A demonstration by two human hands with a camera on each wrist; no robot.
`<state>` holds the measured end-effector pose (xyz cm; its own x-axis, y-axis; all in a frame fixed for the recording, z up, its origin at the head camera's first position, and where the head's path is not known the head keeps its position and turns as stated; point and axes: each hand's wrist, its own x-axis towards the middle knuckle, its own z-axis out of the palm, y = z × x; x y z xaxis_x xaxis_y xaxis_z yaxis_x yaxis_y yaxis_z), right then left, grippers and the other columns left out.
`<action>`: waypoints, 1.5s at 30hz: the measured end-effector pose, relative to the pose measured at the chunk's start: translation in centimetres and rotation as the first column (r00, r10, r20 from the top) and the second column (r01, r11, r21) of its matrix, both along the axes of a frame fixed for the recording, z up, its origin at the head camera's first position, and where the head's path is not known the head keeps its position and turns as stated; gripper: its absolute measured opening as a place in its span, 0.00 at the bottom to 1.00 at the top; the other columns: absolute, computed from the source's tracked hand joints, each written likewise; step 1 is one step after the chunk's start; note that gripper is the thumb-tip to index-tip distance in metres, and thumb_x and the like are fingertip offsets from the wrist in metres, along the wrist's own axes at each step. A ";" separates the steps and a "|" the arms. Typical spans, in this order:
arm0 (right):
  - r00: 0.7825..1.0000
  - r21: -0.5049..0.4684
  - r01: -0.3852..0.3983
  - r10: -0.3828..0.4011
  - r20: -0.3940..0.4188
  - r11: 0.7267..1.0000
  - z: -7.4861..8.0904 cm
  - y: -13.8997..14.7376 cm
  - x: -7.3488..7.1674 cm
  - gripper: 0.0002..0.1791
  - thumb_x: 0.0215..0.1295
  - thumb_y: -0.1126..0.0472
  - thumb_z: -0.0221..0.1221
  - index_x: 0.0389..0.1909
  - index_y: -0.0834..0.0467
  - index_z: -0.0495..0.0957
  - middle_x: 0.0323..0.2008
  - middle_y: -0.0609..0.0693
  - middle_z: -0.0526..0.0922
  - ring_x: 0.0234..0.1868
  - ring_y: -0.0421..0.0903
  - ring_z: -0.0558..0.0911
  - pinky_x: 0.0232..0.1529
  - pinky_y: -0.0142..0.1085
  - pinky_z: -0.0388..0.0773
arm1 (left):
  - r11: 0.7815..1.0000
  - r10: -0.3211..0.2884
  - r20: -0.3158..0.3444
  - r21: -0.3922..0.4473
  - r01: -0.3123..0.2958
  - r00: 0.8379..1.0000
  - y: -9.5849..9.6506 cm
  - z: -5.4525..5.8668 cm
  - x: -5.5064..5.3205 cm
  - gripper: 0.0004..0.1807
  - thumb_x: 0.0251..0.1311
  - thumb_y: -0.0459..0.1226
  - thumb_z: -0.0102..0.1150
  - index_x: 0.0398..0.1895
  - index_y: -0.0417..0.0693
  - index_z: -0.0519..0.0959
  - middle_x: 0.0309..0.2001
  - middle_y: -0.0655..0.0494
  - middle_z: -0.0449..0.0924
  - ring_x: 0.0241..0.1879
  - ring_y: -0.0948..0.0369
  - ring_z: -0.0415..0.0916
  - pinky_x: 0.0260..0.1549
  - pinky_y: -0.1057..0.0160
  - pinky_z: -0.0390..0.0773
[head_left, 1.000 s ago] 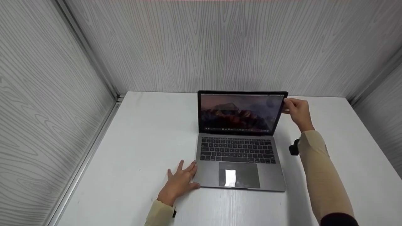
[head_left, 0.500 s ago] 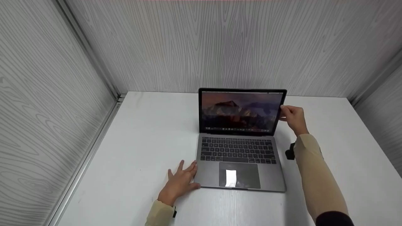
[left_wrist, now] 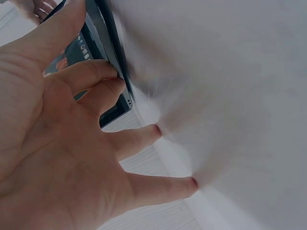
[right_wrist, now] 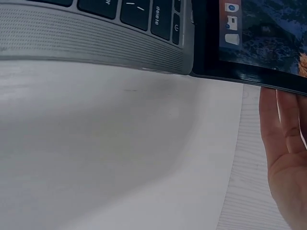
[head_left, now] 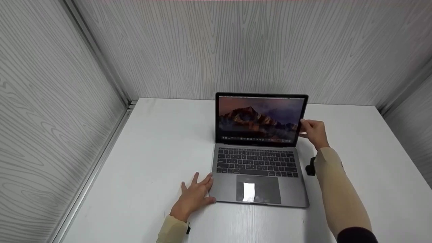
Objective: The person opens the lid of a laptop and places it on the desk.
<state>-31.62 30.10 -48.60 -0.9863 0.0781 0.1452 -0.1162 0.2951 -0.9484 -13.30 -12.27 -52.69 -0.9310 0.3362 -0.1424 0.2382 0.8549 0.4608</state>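
Note:
A grey laptop (head_left: 224, 189) lies opened on the white table, its lit screen (head_left: 260, 118) raised and showing a mountain picture. My left hand (head_left: 193, 199) rests at the front left corner of the base, fingers spread. In the left wrist view, two fingertips touch the laptop's edge and two others (left_wrist: 139, 139) reach the table. My right hand (head_left: 314, 132) pinches the right edge of the screen, thumb in front and fingers behind. The right wrist view shows those fingers (right_wrist: 272, 124) at the screen's rim; their tips are hidden behind it.
The white table (head_left: 162, 141) runs back to a wood-grained grey wall (head_left: 175, 50). A similar panel (head_left: 44, 118) stands on the left, with a metal rail along its foot. Another panel (head_left: 411, 121) closes the right side.
The screen has swung back, its top edge farther away and its picture brighter. My right hand has moved with it and now sits lower on the edge. My left hand has stayed put.

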 end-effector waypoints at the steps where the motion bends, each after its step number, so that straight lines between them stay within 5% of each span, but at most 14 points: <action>1: 1.000 -0.004 0.003 -0.003 0.007 1.000 0.0 0.0 0.0 0.23 0.79 0.60 0.52 0.51 0.82 0.77 0.28 0.46 0.85 0.31 0.36 0.85 0.39 0.35 0.84 | 1.000 0.000 0.000 0.001 0.000 1.000 0.0 0.0 0.0 0.39 0.56 0.45 0.74 0.69 0.37 0.72 0.75 0.49 0.64 0.75 0.33 0.49 0.55 0.16 0.46; 28: 0.979 0.034 0.123 -0.127 0.160 0.992 1.0 -1.4 -0.4 0.25 0.79 0.58 0.51 0.55 0.81 0.75 0.25 0.44 0.81 0.27 0.35 0.83 0.38 0.36 0.85 | 1.000 0.012 0.005 -0.009 -0.012 1.000 0.0 -0.6 0.0 0.41 0.56 0.45 0.74 0.70 0.38 0.72 0.75 0.50 0.63 0.75 0.35 0.49 0.56 0.16 0.46; 45: 0.978 0.075 0.135 -0.145 0.153 0.988 0.8 -1.3 -0.5 0.24 0.79 0.57 0.51 0.49 0.78 0.79 0.28 0.48 0.81 0.28 0.36 0.82 0.37 0.35 0.85 | 1.000 0.011 -0.010 0.016 -0.011 1.000 0.0 -0.7 -0.1 0.41 0.55 0.44 0.75 0.70 0.37 0.72 0.75 0.50 0.64 0.75 0.35 0.49 0.56 0.17 0.46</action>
<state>-32.12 28.77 -47.81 -0.9772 0.2123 -0.0021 0.0799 0.3584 -0.9301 -13.37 -12.28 -53.42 -0.9360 0.3280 -0.1278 0.2335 0.8503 0.4717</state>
